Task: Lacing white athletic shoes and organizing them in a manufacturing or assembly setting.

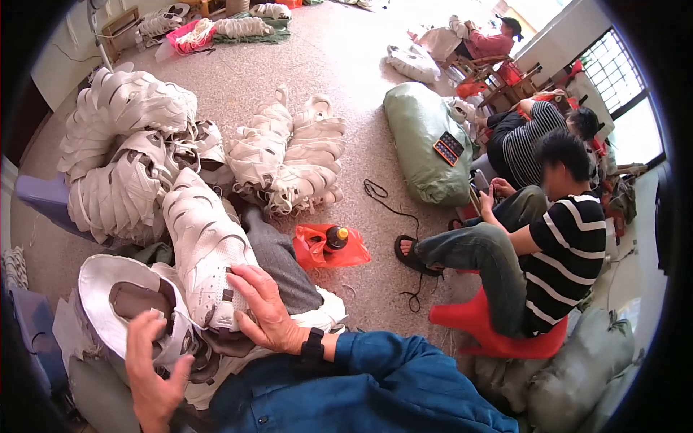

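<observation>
A long stack of nested white shoe uppers (206,234) lies in front of me. My right hand (268,314) rests on its near end with fingers stretched out and thumb apart, pressing on the uppers without closing round them. To the left is a white, round-rimmed piece with a grey-brown lining, hat-like in shape (94,289). My left hand (153,375) is raised in front of it, slightly blurred, its fingers bent and apart, with nothing clearly visible between them. Below the stack, other uppers lie partly hidden by my hands and blue sleeve.
Bundled white uppers (130,115) pile up at the left on a purple chair (54,206); more bundles (289,155) lie on the floor. A red plastic bag (317,252) holds a dark bottle (336,237). A person (567,245) sits on a red stool (498,332) beside a green sack (422,144).
</observation>
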The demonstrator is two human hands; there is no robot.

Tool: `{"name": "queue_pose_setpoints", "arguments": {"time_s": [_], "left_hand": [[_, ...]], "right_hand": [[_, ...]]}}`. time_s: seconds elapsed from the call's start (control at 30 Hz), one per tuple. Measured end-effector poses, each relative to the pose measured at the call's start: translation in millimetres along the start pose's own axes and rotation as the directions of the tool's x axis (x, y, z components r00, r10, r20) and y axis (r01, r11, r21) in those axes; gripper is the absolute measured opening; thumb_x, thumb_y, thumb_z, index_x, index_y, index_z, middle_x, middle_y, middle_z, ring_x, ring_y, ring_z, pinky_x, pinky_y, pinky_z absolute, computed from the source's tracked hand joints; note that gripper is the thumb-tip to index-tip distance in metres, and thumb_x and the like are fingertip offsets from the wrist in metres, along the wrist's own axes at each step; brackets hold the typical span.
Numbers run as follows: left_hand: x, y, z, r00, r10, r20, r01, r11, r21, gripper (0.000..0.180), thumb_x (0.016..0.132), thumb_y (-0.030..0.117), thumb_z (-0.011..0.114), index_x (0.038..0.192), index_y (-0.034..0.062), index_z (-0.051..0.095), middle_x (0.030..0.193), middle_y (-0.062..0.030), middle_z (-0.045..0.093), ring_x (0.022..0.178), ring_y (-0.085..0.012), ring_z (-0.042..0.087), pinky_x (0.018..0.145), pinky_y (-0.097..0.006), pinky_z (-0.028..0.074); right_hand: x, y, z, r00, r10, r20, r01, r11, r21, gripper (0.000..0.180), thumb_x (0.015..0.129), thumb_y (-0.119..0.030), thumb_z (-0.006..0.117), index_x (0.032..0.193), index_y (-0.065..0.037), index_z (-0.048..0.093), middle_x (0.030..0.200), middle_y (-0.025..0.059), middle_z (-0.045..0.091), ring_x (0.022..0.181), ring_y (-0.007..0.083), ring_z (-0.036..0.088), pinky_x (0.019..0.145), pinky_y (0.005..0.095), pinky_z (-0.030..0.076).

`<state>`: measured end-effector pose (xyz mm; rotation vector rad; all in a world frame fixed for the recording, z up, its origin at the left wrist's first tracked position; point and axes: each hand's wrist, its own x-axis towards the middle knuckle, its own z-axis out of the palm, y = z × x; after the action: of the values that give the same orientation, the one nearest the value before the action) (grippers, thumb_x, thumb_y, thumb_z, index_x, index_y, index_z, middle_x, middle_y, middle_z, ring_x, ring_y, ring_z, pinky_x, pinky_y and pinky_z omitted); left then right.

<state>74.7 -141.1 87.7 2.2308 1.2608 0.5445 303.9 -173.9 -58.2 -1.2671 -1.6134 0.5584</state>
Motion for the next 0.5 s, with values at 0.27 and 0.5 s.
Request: {"name": "queue_pose_setpoints", "arguments": {"time_s": [0.27, 0.5], "left_hand": [[-31.6, -49.2, 45.1, 0.995, 0.068, -0.077, -0.045, 0.963, 0.267, 0.060, 0.065, 0.004, 0.079, 0.120, -0.0034, 0.056, 0.104, -0.0241, 0.060, 0.097, -0.0460, 0.058, 0.093, -0.054, 0.047], [0.8, -68.3, 53.5, 0.927, 0.355, -0.118, -0.275, 0.860, 0.429, 0.051, 0.064, 0.003, 0.077, 0.109, 0.0011, 0.055, 0.101, -0.0169, 0.058, 0.098, -0.0378, 0.058, 0.106, -0.058, 0.041]], "right_hand": [[-4.1, 2.4, 0.8, 0.998, 0.055, 0.016, -0.056, 0.996, 0.066, 0.064, 0.090, -0.019, 0.056, 0.148, 0.003, 0.039, 0.153, 0.0233, 0.034, 0.143, 0.0413, 0.031, 0.120, 0.0484, 0.022], [-3.7, -0.3, 12.2, 0.997, 0.063, -0.035, -0.062, 0.998, 0.025, 0.066, 0.091, -0.018, 0.056, 0.149, 0.003, 0.035, 0.153, 0.0234, 0.033, 0.143, 0.0409, 0.030, 0.120, 0.0476, 0.021]]}}
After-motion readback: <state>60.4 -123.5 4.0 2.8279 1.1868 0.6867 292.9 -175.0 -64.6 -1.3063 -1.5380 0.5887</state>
